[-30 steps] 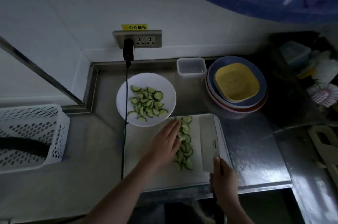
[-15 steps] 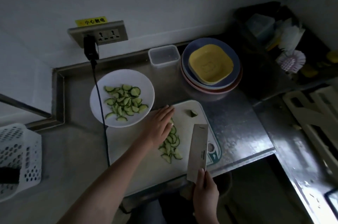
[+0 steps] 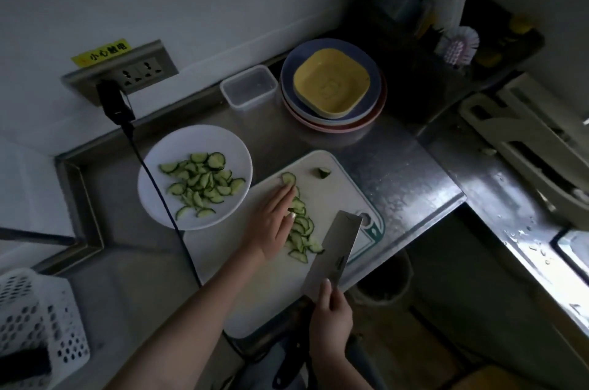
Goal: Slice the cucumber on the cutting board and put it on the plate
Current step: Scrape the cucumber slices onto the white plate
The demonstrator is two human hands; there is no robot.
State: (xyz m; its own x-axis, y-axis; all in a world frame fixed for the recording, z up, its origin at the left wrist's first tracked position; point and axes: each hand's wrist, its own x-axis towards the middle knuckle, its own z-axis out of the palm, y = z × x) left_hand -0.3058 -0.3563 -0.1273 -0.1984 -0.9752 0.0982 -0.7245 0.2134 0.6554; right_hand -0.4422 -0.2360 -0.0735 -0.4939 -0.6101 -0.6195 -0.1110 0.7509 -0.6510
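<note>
- Around the cutting board, my landmark, stood other things; a clear lidded box lay beyond its far edge, and just right of that box a stack of round plates carried one yellow square dish; a white perforated basket sat well left of the board, near me.
- One black cable ran from a plug in the wall socket down across the left rim of the white plate and past the board's left edge; it lay between that plate and the basket.
- My left hand lay flat on the board with fingers straight and together, their right side pressed against the row of cucumber slices; one round slice lay just past my fingertips.
- My right hand gripped the cleaver by its handle, forefinger laid along the blade; the blade hung tilted over the board's right side, its near edge touching or just beside the row; I could not tell which.
- One cucumber end piece lay apart near the board's far right corner.
- The white plate touched the board's far left corner and held one loose heap of sliced cucumber, too overlapped to count; two hands, one cleaver, one board.
</note>
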